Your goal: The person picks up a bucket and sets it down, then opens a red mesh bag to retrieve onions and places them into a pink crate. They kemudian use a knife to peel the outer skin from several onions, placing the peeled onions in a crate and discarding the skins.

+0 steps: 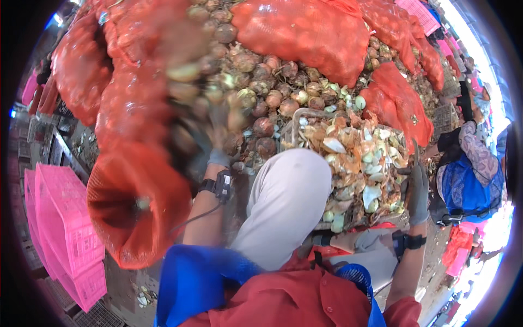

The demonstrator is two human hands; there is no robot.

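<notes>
My left hand (217,131), in a grey glove, reaches into the pile of onions (264,90); motion blur hides its fingers and anything in them. Brown blurred shapes surround it. On the right, my gloved right hand (418,191) is at the side of a crate (287,133) heaped with onion skins and pale trimmings (359,169). Its fingers point away from me with the thumb apart, and I see nothing held. Left of my left forearm, a red mesh sack (133,210) gapes toward me, its inside mostly dark.
Full red mesh sacks (305,35) lie across the far side of the pile, and more bulging sacks (81,71) are at left. Pink crates (71,234) are stacked at lower left. Another person (471,169) in blue and patterned clothing is close on my right.
</notes>
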